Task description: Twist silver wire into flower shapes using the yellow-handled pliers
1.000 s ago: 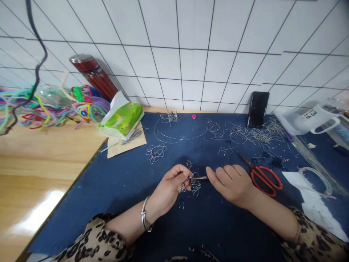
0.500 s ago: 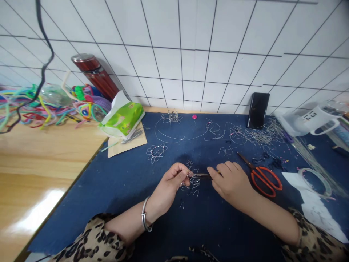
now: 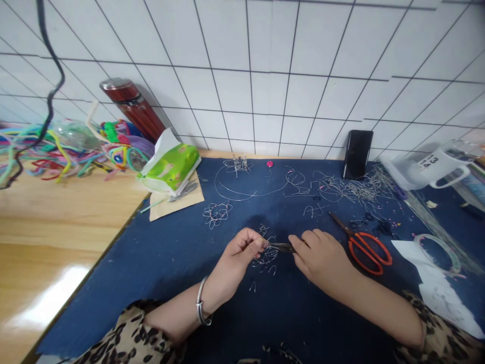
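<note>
Wire, thin and silvery, is pinched by left hand; right hand grips tapered metal pliers.

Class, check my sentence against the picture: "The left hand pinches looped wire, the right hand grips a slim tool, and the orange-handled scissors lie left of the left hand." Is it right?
Not quite: the head view shows the orange-handled scissors to the right of the right hand, on the blue mat. The rest stands.
</note>
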Demonstrator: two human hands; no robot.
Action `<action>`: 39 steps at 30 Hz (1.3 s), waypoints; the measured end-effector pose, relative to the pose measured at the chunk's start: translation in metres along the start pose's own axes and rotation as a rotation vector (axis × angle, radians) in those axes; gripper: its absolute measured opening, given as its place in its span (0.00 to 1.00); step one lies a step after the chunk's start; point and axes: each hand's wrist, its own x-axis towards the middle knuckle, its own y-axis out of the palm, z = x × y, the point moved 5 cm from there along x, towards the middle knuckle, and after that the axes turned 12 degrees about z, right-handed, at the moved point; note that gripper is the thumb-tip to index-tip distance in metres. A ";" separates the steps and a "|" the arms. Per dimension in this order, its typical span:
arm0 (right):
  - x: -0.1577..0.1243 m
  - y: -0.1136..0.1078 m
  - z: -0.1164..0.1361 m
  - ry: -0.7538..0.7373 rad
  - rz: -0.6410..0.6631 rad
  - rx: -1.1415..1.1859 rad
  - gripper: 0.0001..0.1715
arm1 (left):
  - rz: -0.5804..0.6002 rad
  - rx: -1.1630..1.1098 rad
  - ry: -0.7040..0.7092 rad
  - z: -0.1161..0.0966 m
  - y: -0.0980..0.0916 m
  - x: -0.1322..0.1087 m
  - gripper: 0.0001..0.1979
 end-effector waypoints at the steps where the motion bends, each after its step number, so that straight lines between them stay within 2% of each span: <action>1: 0.000 0.000 0.000 0.000 0.001 0.001 0.16 | 0.002 0.004 0.002 0.000 0.000 0.000 0.08; 10: 0.000 0.000 -0.001 -0.014 0.007 -0.004 0.16 | -0.010 0.013 0.030 0.000 -0.001 -0.002 0.07; 31: 0.004 0.007 0.000 -0.106 -0.057 -0.024 0.15 | -0.016 -0.034 -0.010 -0.001 -0.003 -0.002 0.07; 39: 0.005 0.017 -0.002 -0.059 -0.048 0.222 0.13 | 0.052 -0.004 -0.017 -0.005 -0.004 -0.001 0.08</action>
